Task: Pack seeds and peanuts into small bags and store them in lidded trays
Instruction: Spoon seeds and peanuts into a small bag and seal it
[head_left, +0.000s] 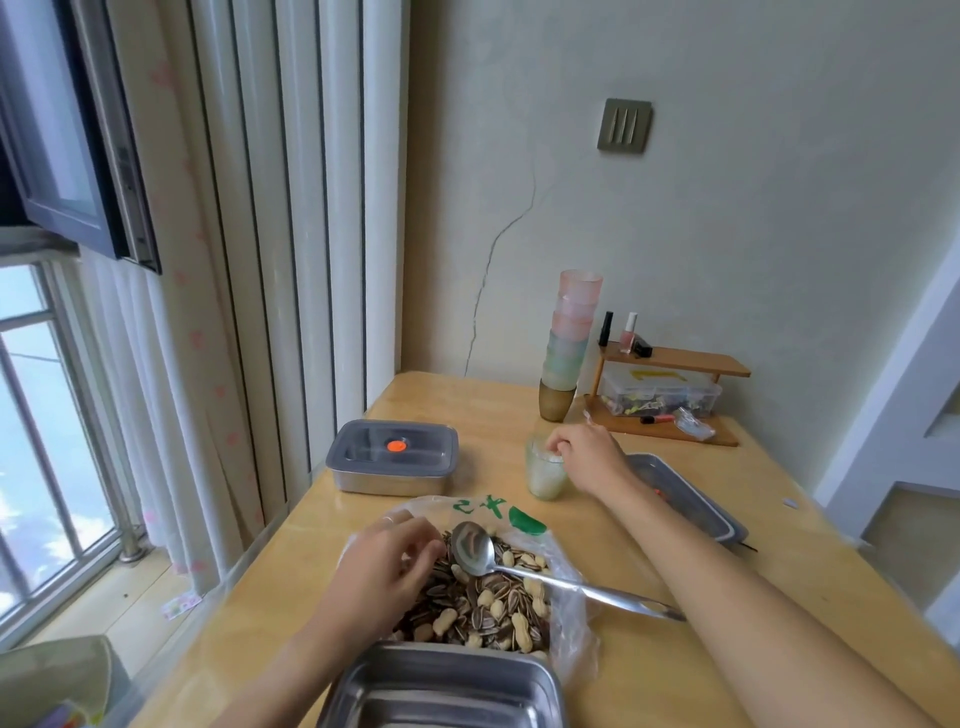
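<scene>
Striped seeds (470, 597) and pale peanuts (521, 625) fill a crinkly clear bag (567, 590); left fingers (415, 541) curl over them, grip unclear; right fingers (560, 446) pinch a frosted green cup (545, 479).

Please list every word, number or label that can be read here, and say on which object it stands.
No text here can be read for certain.
Plastic bag: green printed marks, creased and partly folded, unreadable.
Clear box on the wooden shelf: a yellow mark, too blurred to read.
Nail polish bottle: too small to show any label.
</scene>
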